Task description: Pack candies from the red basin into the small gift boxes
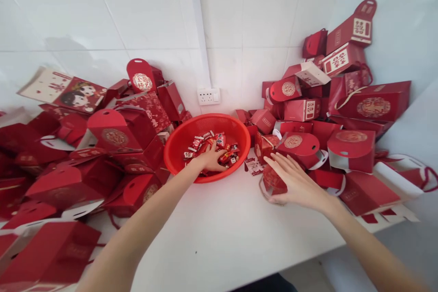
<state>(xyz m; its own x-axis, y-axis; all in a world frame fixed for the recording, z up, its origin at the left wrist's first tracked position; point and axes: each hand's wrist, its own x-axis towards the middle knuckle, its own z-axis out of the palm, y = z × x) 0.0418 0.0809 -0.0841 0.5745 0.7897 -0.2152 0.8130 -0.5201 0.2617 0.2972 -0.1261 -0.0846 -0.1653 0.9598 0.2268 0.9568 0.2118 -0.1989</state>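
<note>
My left hand (212, 157) is inside a red plastic basket (178, 164), its fingers spread over small wrapped candies (197, 143). Whether it pinches one of them is hard to see, but the thumb and fingers stand apart. On the right, my right hand (294, 180) is around a small red patterned gift box (273, 181) with a cord handle, which lies on the table. The thumb is at the box's near side and the fingers reach past its top; the palm hides part of it. A printed red-and-white packet (253, 164) lies between basket and box.
Red gift boxes (125, 130) are heaped on the left of the white table (219, 237). Another pile of red boxes (351, 146) rises on the right against the wall. A wall socket (208, 96) sits behind the basket. The table's front edge runs along the bottom.
</note>
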